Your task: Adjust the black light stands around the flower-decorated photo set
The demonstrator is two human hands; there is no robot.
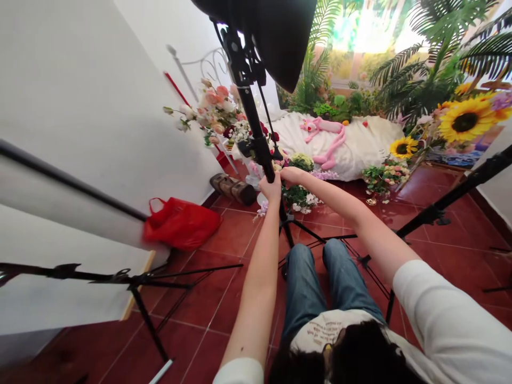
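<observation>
A black light stand (250,109) rises in front of me, slightly tilted in the view, with a dark lamp hood (276,37) at its top. My left hand (271,186) is wrapped round its pole, below a clamp with a knob. Right beside it, my right hand (293,175) is closed against the pole from the other side. Its fingertips are partly hidden, so the exact part they grip cannot be made out. A thin black cord (269,114) hangs along the pole. The stand's legs (308,230) spread on the floor before my knees.
Other black stands reach in at left (72,181) and right (452,197), their legs across the tiles. A red bag (182,224) lies by the wall. Artificial flowers (218,104), a pink plush toy (330,128) on white cloth, sunflowers (464,121) and palm leaves stand behind.
</observation>
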